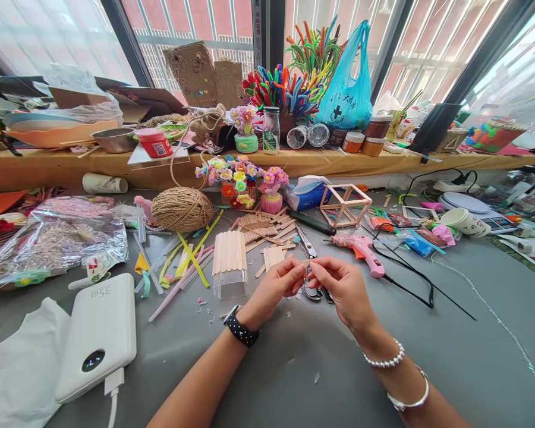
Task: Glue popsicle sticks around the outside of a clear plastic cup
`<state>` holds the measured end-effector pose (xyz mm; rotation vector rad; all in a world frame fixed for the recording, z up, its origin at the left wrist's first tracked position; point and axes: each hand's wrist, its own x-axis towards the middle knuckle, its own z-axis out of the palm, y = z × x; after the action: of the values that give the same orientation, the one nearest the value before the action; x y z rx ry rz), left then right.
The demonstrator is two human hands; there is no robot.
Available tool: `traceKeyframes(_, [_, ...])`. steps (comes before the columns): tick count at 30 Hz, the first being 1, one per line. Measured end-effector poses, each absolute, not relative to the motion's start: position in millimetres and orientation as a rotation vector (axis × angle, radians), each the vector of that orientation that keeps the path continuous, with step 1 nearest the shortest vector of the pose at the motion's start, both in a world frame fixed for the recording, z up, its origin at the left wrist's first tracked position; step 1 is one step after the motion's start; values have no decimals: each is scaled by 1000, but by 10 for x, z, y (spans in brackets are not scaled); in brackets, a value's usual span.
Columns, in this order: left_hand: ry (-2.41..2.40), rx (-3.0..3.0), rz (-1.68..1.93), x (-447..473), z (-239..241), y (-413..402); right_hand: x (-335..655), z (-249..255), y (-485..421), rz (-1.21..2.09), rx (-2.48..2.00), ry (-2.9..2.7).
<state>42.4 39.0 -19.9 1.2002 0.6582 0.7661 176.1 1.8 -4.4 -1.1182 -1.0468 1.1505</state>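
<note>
My left hand (279,288) and my right hand (342,286) meet over the grey table, fingertips pinched together. Something small is between them, too small and hidden to make out. Scissors (305,241) lie under the fingers, their handles partly covered. To the left, a row of craft sticks (230,252) rests on a clear plastic container (230,286). A smaller panel of joined sticks (273,259) lies just behind my left hand. A pink glue gun (361,245) lies behind and right of my right hand.
Loose sticks, a twine ball (182,209), pipe-cleaner flowers (274,179) and a wooden stick frame (345,205) stand behind. A white power bank (98,336) lies at left. The glue gun's black cable (412,289) runs across the right side. A crowded wooden ledge (232,162) borders the back.
</note>
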Motion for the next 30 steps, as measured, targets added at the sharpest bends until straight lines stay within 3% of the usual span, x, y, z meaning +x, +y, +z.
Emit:
traceKeyframes(13, [536,1026,701,443,-186,379,1661,-104,25,1213,-1052,-802])
traceKeyframes(30, [468,848,664,469,-226,415,1727,-104,95,1216,-1079,-966])
